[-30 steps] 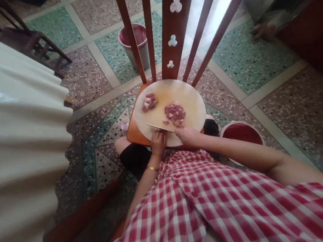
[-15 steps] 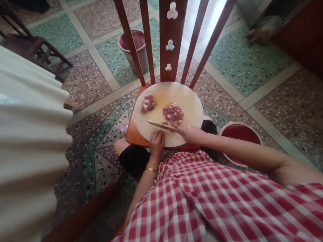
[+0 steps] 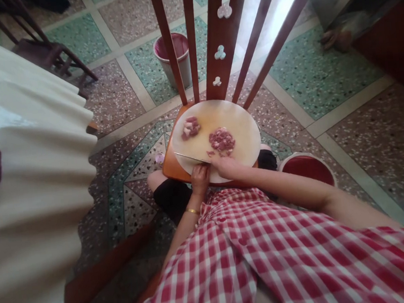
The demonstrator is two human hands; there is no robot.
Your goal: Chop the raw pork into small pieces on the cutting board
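Chopped meat: where, in the head view?

Near the middle of the round board, with larger chunks at ten o'clock.

And the fingers?

Right hand closed round the knife at six o'clock; left hand curled at seven, holding I can't tell what.

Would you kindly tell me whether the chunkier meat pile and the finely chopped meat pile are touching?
Apart: the head view shows a bare strip of cutting board between the chunkier meat pile and the finely chopped meat pile.
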